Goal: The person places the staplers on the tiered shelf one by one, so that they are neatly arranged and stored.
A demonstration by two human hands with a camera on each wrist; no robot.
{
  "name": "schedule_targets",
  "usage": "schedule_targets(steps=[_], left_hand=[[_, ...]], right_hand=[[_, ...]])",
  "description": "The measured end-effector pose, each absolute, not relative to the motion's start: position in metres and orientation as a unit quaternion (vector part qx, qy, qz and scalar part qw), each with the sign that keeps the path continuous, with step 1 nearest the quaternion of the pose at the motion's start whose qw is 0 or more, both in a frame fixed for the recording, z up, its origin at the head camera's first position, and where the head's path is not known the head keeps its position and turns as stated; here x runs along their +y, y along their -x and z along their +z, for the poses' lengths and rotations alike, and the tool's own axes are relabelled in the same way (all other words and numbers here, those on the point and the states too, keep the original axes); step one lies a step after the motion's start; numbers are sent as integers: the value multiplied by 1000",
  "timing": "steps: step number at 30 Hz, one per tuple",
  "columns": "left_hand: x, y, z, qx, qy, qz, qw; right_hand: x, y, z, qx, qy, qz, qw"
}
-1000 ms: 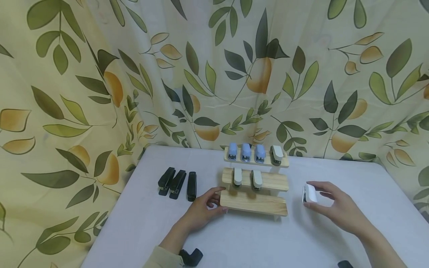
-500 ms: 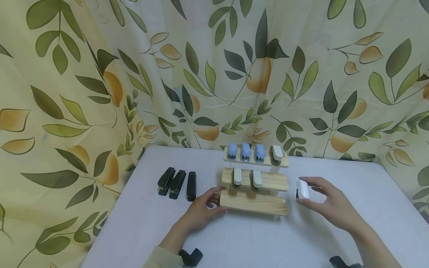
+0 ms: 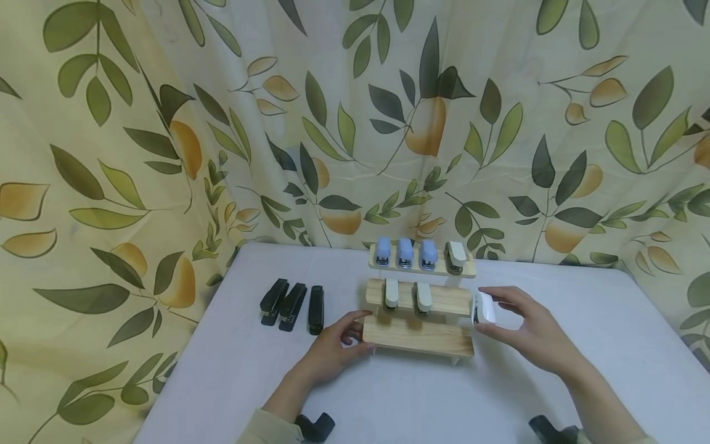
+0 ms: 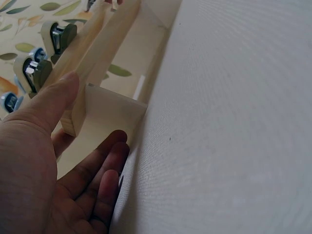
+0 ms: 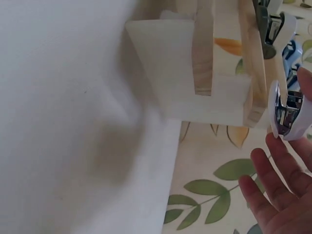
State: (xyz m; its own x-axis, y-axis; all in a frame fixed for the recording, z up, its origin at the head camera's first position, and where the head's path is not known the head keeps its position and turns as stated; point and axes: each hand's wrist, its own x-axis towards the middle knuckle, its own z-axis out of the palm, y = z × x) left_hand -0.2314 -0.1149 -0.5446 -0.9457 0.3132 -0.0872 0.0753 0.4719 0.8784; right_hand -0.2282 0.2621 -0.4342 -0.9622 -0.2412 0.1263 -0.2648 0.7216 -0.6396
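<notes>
My right hand [image 3: 535, 336] pinches a small white stapler [image 3: 485, 308] between thumb and fingers, at the right end of the middle step of a three-tier wooden rack [image 3: 418, 337]. In the right wrist view the metal inside of this stapler [image 5: 288, 111] shows, beside the shelf's end. My left hand [image 3: 335, 346] grips the left end of the lowest shelf. Its thumb [image 4: 61, 95] lies on the board, with one finger partly hidden behind it. Two pale staplers [image 3: 424, 298] stand on the middle step. The top step bears three blue staplers [image 3: 405, 253] and a larger pale stapler [image 3: 457, 256].
Three black staplers [image 3: 291, 306] lie on the white tabletop [image 3: 399, 401] left of the rack. A leaf-patterned curtain [image 3: 355, 123] hangs behind and to the left of the table. Dark wrist devices [image 3: 316, 427] show at both forearms.
My right hand has carried the white stapler leftward and slightly up, from beside the rack to the middle step's right end. The left hand has stayed on the lowest shelf.
</notes>
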Motion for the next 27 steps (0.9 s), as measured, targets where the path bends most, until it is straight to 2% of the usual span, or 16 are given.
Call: schedule_targets(steps=[12,27], left_hand=[[-115,229,-544,852,-104,499,123],[-114,229,-542,853,-101,496,128]], right_hand=[[245,237,-437,-920,-162,356,25],[234,242,-435,-920,-148,364,10]])
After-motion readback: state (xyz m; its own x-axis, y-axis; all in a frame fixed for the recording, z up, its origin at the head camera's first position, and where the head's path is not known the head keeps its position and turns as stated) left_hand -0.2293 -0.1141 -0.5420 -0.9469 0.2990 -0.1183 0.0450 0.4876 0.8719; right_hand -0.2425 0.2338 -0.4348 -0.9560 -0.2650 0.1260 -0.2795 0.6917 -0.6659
